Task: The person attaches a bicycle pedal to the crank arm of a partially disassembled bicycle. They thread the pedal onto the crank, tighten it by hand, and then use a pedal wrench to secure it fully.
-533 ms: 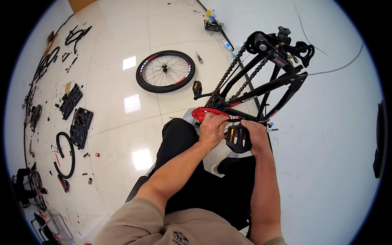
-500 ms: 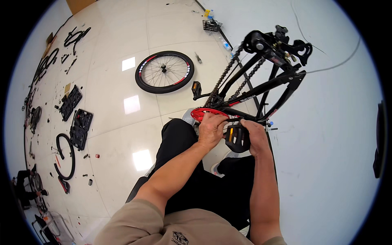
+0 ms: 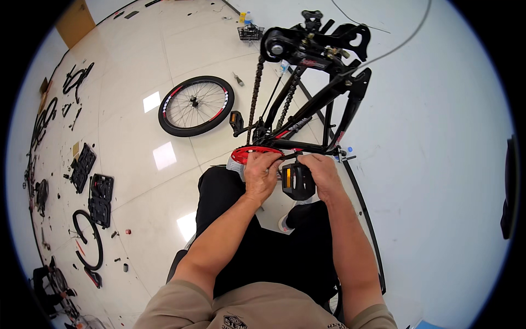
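Note:
An upturned black bicycle frame (image 3: 307,123) stands in front of me, its rear end raised and a chain (image 3: 255,93) running down to the red chainring (image 3: 246,154). My left hand (image 3: 261,175) is closed beside that chainring; its fingertips are partly hidden. A short dark bar, apparently the crank arm (image 3: 290,157), spans the space between my hands. Around its far end curl the fingers of my right hand (image 3: 323,174). Just below the bar, between both hands, hangs a black pedal (image 3: 299,183) with an orange reflector. The opposite pedal (image 3: 236,120) points away from me.
A loose wheel (image 3: 196,106) lies on the tiled floor beyond the frame. Open tool cases (image 3: 101,200), a bent black tube (image 3: 98,247) and scattered parts lie to the left. Farther off sits a wire basket (image 3: 250,33). A white wall (image 3: 433,164) rises close on the right.
My view has turned, so floor objects sit farther left. The frame's raised end appears farther left, and its chain looks more upright. Both hands keep their places by the chainring and near pedal.

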Demonstrator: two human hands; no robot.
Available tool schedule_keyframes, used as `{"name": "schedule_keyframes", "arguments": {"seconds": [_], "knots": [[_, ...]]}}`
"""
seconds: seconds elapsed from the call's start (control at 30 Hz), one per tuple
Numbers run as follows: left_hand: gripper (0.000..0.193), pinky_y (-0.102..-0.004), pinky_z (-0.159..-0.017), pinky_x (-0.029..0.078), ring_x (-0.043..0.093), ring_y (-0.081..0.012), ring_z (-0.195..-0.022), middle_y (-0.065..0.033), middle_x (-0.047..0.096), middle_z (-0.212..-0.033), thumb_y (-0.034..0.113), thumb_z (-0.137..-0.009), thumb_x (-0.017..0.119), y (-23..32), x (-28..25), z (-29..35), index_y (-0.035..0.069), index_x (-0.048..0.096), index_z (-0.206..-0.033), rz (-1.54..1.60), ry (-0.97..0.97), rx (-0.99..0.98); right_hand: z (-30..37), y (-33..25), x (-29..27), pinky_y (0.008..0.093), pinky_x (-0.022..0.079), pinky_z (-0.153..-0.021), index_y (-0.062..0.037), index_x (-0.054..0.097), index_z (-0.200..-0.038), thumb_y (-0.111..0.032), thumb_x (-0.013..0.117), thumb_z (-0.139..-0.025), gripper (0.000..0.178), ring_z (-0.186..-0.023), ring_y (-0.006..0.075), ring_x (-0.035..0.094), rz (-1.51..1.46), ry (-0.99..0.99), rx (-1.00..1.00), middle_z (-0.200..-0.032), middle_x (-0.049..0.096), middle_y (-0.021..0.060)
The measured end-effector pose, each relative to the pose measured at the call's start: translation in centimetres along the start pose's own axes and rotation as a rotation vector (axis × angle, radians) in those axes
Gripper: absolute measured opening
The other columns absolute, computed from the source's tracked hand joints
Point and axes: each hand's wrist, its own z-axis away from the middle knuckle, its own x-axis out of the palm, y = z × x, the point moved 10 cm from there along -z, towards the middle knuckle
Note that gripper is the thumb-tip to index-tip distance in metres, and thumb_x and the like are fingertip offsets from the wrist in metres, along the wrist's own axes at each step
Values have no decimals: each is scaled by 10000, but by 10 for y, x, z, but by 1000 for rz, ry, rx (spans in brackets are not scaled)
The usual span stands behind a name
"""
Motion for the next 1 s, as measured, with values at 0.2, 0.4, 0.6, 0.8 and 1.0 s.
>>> {"name": "schedule_keyframes", "arguments": {"seconds": [0.2, 0.4, 0.6, 0.8, 1.0], "knots": [[158, -366, -809, 478, 572, -273, -887, -56, 735, -923, 30, -831, 742, 3, -2, -1, 85, 761, -979, -7, 27, 9, -4, -2, 2, 262, 484, -546, 19, 693, -802, -155, 677, -824, 176, -608, 86, 586, 90, 81, -31, -735, 632, 18], [165, -362, -803, 479, 573, -275, -884, -62, 731, -914, 24, -830, 742, 0, -2, 0, 82, 759, -984, 1, 39, -10, -6, 9, 6, 272, 508, -561, 18, 672, -825, -155, 668, -873, 179, -615, 107, 598, -128, 70, -37, -763, 645, 37], [174, -376, -822, 495, 584, -286, -919, -68, 730, -957, 32, -831, 737, -6, -2, -1, 81, 756, -998, 18, 44, -54, -17, 34, 34, 346, 569, -745, 2, 639, -920, -223, 581, -972, 238, -719, 215, 653, -514, -189, 28, -824, 649, 113], [171, -398, -838, 508, 601, -303, -943, -68, 729, -978, 52, -828, 731, -10, -7, 1, 86, 754, -994, 48, 49, -86, -21, 51, 65, 362, 564, -752, 16, 628, -982, -300, 559, -1000, 324, -768, 221, 651, -969, -435, 101, -902, 673, 119], [169, -392, -847, 505, 597, -301, -957, -67, 734, -983, 47, -834, 727, -11, -2, 0, 83, 756, -995, 17, 12, -97, -6, 36, 50, 346, 572, -777, 12, 644, -1014, -311, 572, -1002, 331, -782, 205, 661, -702, -349, 91, -907, 683, 95]]}}
